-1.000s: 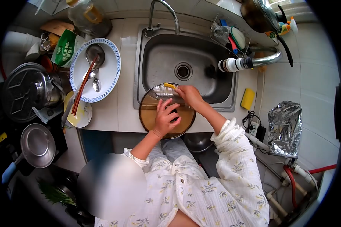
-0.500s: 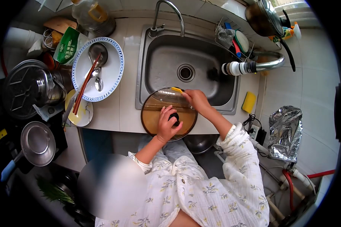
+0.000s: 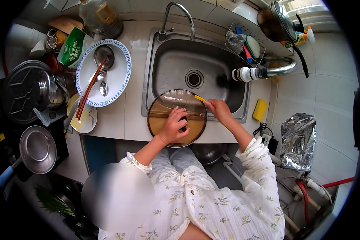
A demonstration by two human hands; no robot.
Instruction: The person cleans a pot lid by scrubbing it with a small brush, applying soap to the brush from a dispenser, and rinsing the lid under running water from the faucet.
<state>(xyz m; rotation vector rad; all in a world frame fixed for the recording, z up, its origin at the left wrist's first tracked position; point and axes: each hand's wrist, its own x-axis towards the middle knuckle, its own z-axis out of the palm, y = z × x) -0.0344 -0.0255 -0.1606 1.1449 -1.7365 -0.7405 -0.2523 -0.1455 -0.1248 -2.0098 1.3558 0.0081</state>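
Spanning the front edge of the tabletop (image 3: 136,88) and the near side of the sink (image 3: 168,72), a round glass lid (image 3: 160,116) lies with its black knob (image 3: 183,129) uppermost; being circular, it has no long axis. Its near rim projects slightly past the tabletop edge, close to the person's legs (image 3: 176,158) and a metal bowl (image 3: 208,154) under the counter; its far rim overlaps the basin. The left hand (image 3: 173,127), entering from the near left, covers the lid's centre, its grip curved about the knob; whether the fingers press on it cannot be told. The right hand (image 3: 219,110) is at the lid's right rim, its grip narrow, pinching a slim yellow tool (image 3: 200,98). The tool's long axis runs obliquely, its free end pointing far and left from the fingertips at the lid's far right rim; contact between the two is unclear. To the left, bare tabletop separates the lid from a blue-rimmed bowl (image 3: 120,80) bearing chopsticks (image 3: 91,90); to the right, a yellow sponge (image 3: 260,110) lies beside the sink, well apart. Beyond the lid, open room extends around the drain (image 3: 194,79), with a curved faucet (image 3: 178,5) behind.
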